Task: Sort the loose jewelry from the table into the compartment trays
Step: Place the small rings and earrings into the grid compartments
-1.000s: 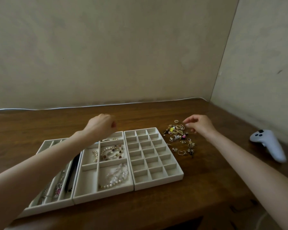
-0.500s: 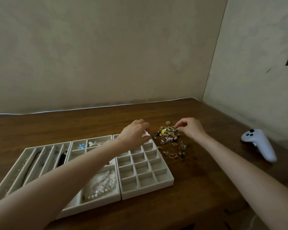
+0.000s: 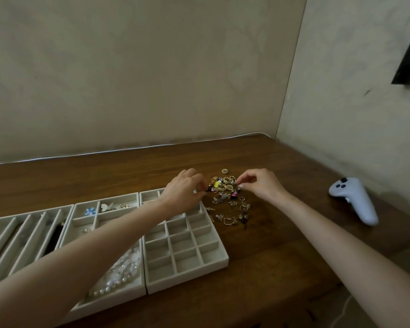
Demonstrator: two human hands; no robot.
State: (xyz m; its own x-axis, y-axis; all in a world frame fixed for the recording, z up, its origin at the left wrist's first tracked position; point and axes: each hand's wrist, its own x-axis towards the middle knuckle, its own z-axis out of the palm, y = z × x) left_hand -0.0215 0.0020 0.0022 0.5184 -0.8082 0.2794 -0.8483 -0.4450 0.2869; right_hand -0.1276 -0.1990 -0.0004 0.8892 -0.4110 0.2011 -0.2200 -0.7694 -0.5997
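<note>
Wooden table [image 3: 270, 256] bears loose jewelry [image 3: 225, 188] between left hand [image 3: 182, 192] and right hand [image 3: 262, 185].

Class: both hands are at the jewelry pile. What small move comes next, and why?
Probably lift one piece from the jewelry pile with the right hand and carry it to the grid tray beside it. The left hand is at the pile too, and that tray's visible compartments look empty.

A domestic-looking room corner. A wooden table [image 3: 270, 268] meets bare plaster walls [image 3: 128, 67] beyond the fingers [image 3: 244, 181]; a white handheld controller [image 3: 355, 200] lies to their right.
</note>
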